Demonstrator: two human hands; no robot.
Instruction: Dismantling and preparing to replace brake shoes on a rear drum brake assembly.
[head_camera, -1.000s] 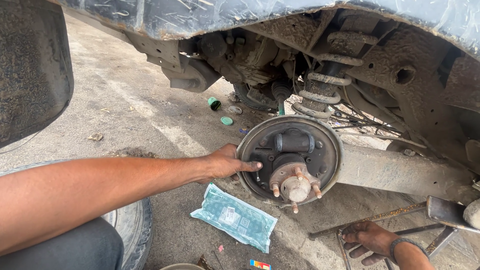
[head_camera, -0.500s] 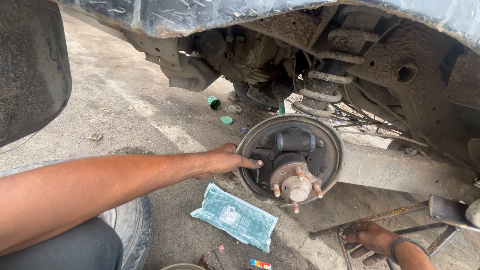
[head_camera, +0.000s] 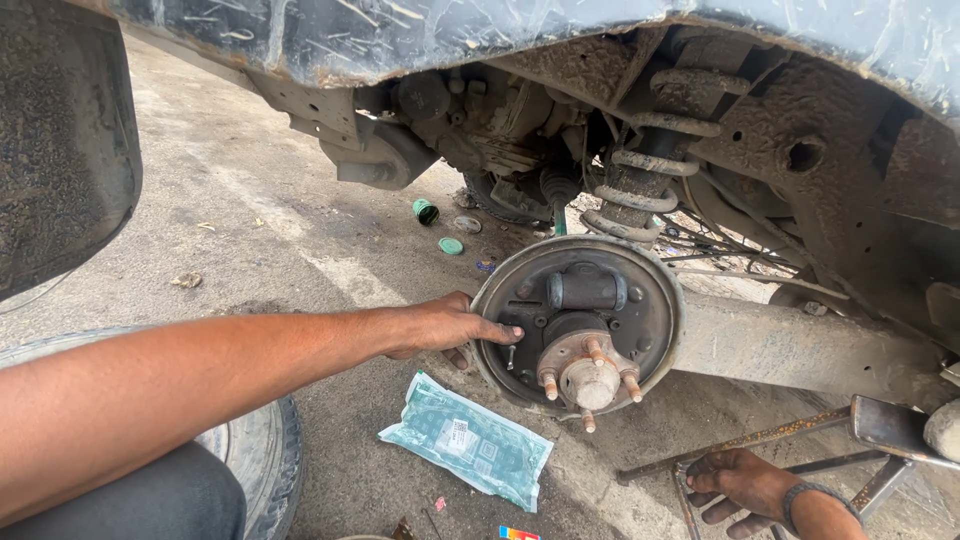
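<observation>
My left hand (head_camera: 445, 325) reaches from the left to a round, rusty brake backing plate (head_camera: 655, 310) on the car's rear axle. Its fingertips lie on the plate's left rim, close to a small pin, and it holds nothing. The wheel hub (head_camera: 588, 380) with its studs sticks out of the plate's middle, below the wheel cylinder (head_camera: 585, 290). My right hand (head_camera: 740, 485), with a band on its wrist, rests on the ground at the lower right beside thin metal rods (head_camera: 730, 443), fingers spread.
A pale green plastic parts bag (head_camera: 470, 440) lies on the concrete under the plate. A tyre (head_camera: 260, 470) sits by my knee, a dark wheel (head_camera: 60, 150) at upper left. Green caps (head_camera: 450, 245) lie under the car. The coil spring (head_camera: 640, 190) and axle tube (head_camera: 800, 345) are right.
My left fingertips have crept slightly right onto the plate's rim. The right hand stays on the ground.
</observation>
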